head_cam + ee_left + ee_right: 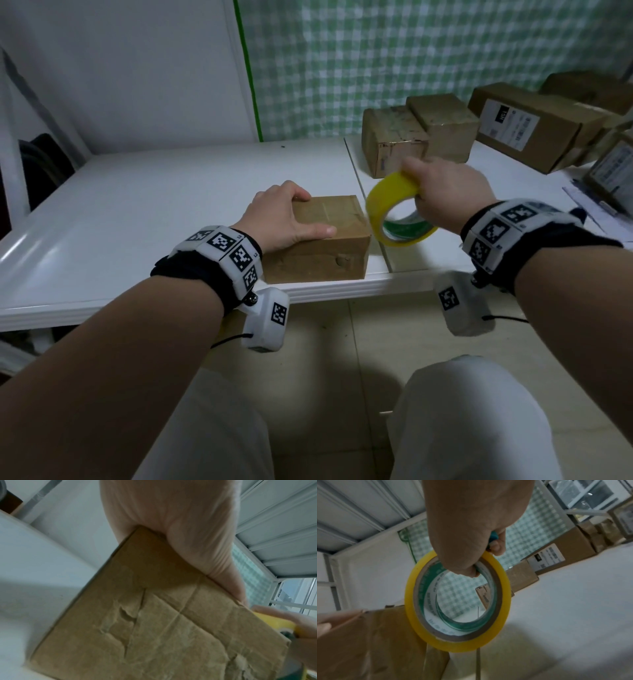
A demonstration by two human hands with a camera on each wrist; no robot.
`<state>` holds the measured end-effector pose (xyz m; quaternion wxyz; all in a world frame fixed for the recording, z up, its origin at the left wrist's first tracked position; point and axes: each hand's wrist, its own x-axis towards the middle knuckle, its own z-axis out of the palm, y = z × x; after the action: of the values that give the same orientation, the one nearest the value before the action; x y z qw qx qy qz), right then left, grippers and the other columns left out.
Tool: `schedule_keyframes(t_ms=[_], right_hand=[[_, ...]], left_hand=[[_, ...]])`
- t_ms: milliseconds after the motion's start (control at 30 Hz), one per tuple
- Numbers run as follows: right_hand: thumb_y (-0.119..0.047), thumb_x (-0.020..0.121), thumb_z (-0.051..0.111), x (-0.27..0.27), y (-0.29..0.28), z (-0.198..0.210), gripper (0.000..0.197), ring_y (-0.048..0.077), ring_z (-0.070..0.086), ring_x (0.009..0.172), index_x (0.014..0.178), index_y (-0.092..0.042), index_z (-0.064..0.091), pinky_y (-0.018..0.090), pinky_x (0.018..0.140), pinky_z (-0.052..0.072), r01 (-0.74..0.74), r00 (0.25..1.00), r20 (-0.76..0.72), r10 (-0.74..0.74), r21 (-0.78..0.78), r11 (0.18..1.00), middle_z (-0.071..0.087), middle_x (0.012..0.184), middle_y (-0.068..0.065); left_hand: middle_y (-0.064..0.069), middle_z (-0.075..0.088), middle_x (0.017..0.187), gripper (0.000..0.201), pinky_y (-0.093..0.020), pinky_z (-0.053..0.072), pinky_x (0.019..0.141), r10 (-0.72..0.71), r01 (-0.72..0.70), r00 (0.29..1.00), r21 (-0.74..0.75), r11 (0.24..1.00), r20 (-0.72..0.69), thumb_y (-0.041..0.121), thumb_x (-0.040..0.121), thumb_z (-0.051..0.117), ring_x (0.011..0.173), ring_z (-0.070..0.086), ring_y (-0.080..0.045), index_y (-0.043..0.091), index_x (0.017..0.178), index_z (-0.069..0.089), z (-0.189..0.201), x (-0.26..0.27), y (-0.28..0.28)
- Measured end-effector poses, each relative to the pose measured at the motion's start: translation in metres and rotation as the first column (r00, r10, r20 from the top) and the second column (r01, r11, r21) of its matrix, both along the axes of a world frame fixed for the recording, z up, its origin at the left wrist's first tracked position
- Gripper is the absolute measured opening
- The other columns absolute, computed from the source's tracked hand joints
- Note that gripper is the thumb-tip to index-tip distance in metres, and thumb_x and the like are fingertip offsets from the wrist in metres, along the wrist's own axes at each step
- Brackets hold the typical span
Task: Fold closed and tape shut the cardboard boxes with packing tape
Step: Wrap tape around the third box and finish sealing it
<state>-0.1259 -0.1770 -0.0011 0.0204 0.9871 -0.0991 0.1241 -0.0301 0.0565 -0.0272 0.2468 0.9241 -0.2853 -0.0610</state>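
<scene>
A small closed cardboard box (329, 240) (154, 628) (368, 642) sits at the near edge of the white table (137, 205). My left hand (284, 219) (171, 527) rests on its top left part, fingers curled over the far edge and thumb flat along the near edge. Just right of the box, my right hand (442, 195) (471, 534) grips a yellow roll of packing tape (394, 212) (458, 601) (274, 622) by its upper rim, held upright above the table. A teal-handled object (494, 536) shows between the fingers.
Several closed cardboard boxes (421, 137) stand at the back right; some carry white labels (507, 123) (546, 557). Papers (589, 202) lie at the far right. A seam (363, 192) splits the tabletop. A checked curtain (411, 51) hangs behind.
</scene>
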Motion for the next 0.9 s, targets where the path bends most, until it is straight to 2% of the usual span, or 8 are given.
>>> schedule_keyframes(t_ms=[100,267,367,467,533,633,733,900], right_hand=[[-0.004,0.083,0.047,-0.003,0.001,-0.016,0.039,0.028,0.042,0.071,0.119,-0.021,0.044,0.033,0.057,0.031,0.043,0.999,-0.035,-0.042,0.027,0.999,0.047,0.093,0.008],[-0.004,0.082,0.046,0.0,0.002,-0.022,0.039,0.03,0.046,0.074,0.117,-0.021,0.044,0.033,0.058,0.032,0.049,0.997,-0.054,-0.047,0.028,0.998,0.053,0.099,0.011],[-0.004,0.083,0.046,-0.001,0.008,-0.025,0.037,0.03,0.046,0.073,0.116,-0.019,0.043,0.033,0.059,0.033,0.061,0.995,-0.079,-0.059,0.025,0.998,0.048,0.092,0.008],[-0.005,0.084,0.046,-0.004,0.012,-0.021,0.035,0.029,0.044,0.073,0.116,-0.018,0.042,0.034,0.059,0.034,0.07,0.993,-0.098,-0.068,0.015,0.997,0.047,0.091,0.009],[-0.004,0.084,0.045,-0.007,0.015,-0.015,0.033,0.029,0.043,0.073,0.114,-0.018,0.042,0.034,0.06,0.034,0.069,0.992,-0.106,-0.068,0.003,0.998,0.052,0.095,0.011],[-0.005,0.084,0.044,-0.012,0.023,-0.009,0.028,0.029,0.043,0.073,0.108,-0.017,0.042,0.034,0.06,0.033,0.062,0.99,-0.126,-0.064,-0.017,0.998,0.047,0.088,0.008],[-0.006,0.083,0.045,-0.022,0.03,-0.005,0.022,0.028,0.042,0.072,0.1,-0.018,0.037,0.033,0.06,0.033,0.062,0.987,-0.149,-0.064,-0.014,0.998,0.042,0.084,0.005],[-0.021,0.082,0.056,-0.042,0.04,0.0,0.023,0.028,0.047,0.075,0.094,-0.019,0.037,0.031,0.061,0.035,0.047,0.982,-0.186,-0.028,0.097,0.994,0.045,0.08,0.002]], left_hand=[[-0.001,0.05,0.123,0.083,-0.041,0.041,0.099,-0.003,0.003,1.0,0.002,1.0,-0.003,0.069,0.061,0.069,0.114,0.045,-0.02,0.022,0.125,0.046,0.0,0.0,-0.001],[0.0,0.049,0.123,0.082,-0.039,0.04,0.098,-0.008,0.008,1.0,0.013,1.0,0.015,0.072,0.061,0.066,0.115,0.043,-0.021,0.024,0.125,0.045,-0.002,0.002,0.001],[-0.002,0.045,0.133,0.096,-0.044,0.036,0.103,-0.036,0.03,0.998,0.107,0.994,0.05,0.086,0.059,0.051,0.122,0.04,-0.024,0.026,0.134,0.039,-0.002,-0.001,0.001],[-0.002,0.02,0.156,0.117,-0.059,0.009,0.113,-0.085,0.051,0.994,0.392,0.919,0.069,0.095,0.055,0.017,0.142,0.018,-0.027,0.027,0.15,0.01,0.005,-0.007,-0.001],[-0.001,0.0,0.16,0.123,-0.06,-0.005,0.113,-0.084,0.041,0.994,0.502,0.864,0.064,0.094,0.052,0.01,0.147,0.0,-0.024,0.023,0.151,-0.004,0.012,-0.013,-0.008],[-0.005,-0.013,0.159,0.126,-0.059,-0.006,0.113,-0.125,0.092,0.992,0.529,0.843,0.028,0.095,0.054,0.014,0.146,-0.01,-0.023,0.017,0.15,-0.009,0.016,-0.032,-0.028],[-0.005,-0.016,0.158,0.118,-0.06,-0.005,0.113,-0.174,0.142,0.985,0.509,0.849,0.015,0.088,0.067,0.032,0.146,-0.012,-0.023,0.015,0.15,-0.009,0.015,-0.044,-0.043],[0.001,-0.018,0.158,0.096,-0.057,-0.007,0.114,-0.242,0.24,0.969,0.467,0.851,-0.057,0.052,0.087,0.052,0.145,-0.014,-0.019,0.018,0.15,-0.011,0.018,-0.051,-0.038]])
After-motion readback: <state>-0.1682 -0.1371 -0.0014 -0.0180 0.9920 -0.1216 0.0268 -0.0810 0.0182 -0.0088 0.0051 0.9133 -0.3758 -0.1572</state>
